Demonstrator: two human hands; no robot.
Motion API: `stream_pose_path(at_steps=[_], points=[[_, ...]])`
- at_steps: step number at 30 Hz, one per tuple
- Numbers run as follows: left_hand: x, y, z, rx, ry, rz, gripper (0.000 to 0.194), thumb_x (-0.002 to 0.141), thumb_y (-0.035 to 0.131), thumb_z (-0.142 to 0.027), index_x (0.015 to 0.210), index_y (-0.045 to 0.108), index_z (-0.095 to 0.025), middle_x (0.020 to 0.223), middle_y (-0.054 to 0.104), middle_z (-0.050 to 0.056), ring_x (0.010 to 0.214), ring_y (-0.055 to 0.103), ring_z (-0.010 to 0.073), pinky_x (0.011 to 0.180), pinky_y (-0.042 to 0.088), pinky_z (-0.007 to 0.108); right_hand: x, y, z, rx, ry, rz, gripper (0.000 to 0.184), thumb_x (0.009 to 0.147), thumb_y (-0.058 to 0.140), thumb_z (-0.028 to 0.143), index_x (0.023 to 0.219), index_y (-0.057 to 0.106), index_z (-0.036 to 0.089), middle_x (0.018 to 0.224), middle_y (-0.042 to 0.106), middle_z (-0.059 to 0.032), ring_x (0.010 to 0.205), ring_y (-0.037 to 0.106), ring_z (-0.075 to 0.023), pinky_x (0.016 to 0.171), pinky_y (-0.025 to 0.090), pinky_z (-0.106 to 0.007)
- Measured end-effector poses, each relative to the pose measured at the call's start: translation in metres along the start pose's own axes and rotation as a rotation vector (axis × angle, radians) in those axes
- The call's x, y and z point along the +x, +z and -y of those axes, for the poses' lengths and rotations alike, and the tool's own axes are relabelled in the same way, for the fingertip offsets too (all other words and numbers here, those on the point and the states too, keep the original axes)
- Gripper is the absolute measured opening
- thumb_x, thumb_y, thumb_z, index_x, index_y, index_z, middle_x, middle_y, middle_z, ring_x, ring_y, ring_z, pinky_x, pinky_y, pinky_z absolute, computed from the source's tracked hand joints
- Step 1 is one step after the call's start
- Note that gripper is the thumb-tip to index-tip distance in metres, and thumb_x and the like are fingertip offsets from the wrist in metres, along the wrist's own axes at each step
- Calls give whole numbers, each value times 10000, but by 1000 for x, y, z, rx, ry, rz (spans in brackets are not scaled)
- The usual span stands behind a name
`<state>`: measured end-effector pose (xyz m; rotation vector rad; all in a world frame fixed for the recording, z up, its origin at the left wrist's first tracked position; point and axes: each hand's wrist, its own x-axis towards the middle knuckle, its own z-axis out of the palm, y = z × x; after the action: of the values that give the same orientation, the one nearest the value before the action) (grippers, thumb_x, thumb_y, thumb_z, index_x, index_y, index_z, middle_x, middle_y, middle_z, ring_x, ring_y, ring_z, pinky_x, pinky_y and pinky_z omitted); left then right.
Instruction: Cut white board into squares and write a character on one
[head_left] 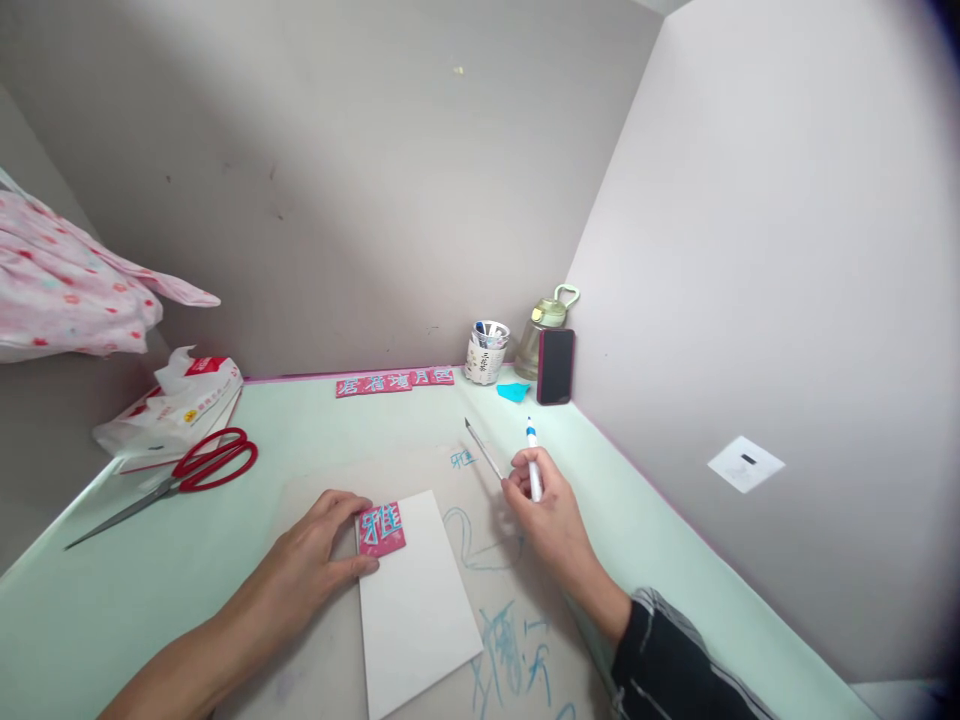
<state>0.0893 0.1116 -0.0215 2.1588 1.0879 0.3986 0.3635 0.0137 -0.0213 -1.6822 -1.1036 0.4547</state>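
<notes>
My left hand point(322, 545) pinches a small pink card point(383, 541) by its left edge, fingers at the top corner and thumb at the bottom. The card bears a blue-and-white outlined Chinese character and rests on the upper part of a white rectangular board point(416, 610). To the right, my right hand point(546, 505) is closed around a white marker point(534, 470) with its blue end pointing up. A slim craft knife point(482, 447) extends from the thumb and fingertips of that hand, blade pointing up and left.
A translucent mat with blue scribbles point(517, 650) lies under the board. Red-handled scissors point(214, 460) and a tissue pack point(184, 400) are at left. Behind stand pink character strips point(394, 381), a pen cup point(486, 355), a blue scrap point(514, 393), a phone point(556, 367) and a bottle point(527, 345).
</notes>
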Motion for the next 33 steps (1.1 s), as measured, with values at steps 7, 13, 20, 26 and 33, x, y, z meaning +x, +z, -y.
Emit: stream_pose_path(at_steps=[7,13,20,26,33], points=[[0,1,-1,-4,-27,-18,284,804,615,-345,1076,650,-272,1163,626,10,849,643,203,793,501,316,14,-4,-20,-126,9,-14,178,786,509,247,955,453,243,659,506,74,575,479,-146,583,368,-269],[-2,3,3,-11,-27,-23,287,819,597,-372,1087,647,-285,1108,630,13,931,662,231,791,506,314,13,-6,-22,-239,6,15,249,783,548,276,1018,472,248,741,584,53,599,527,-166,602,378,-288],[-2,3,3,2,-54,-10,347,814,597,-376,1143,627,-272,1150,618,24,947,660,244,792,499,331,0,-4,3,-76,-135,-73,217,947,486,381,1089,534,225,724,621,24,632,567,-168,683,441,-316],[-2,5,-2,-24,-48,15,390,840,584,-365,1222,574,-291,1259,575,12,1056,644,247,881,482,331,-14,26,27,180,-172,86,321,942,569,449,1118,688,209,892,686,-51,788,629,-193,741,499,-332],[-2,6,-4,2,-16,42,306,883,544,-381,1175,588,-303,1186,592,-6,983,666,214,854,487,296,-22,57,25,316,-166,294,278,957,574,361,1183,671,231,1154,687,-75,1010,652,-207,855,513,-343]])
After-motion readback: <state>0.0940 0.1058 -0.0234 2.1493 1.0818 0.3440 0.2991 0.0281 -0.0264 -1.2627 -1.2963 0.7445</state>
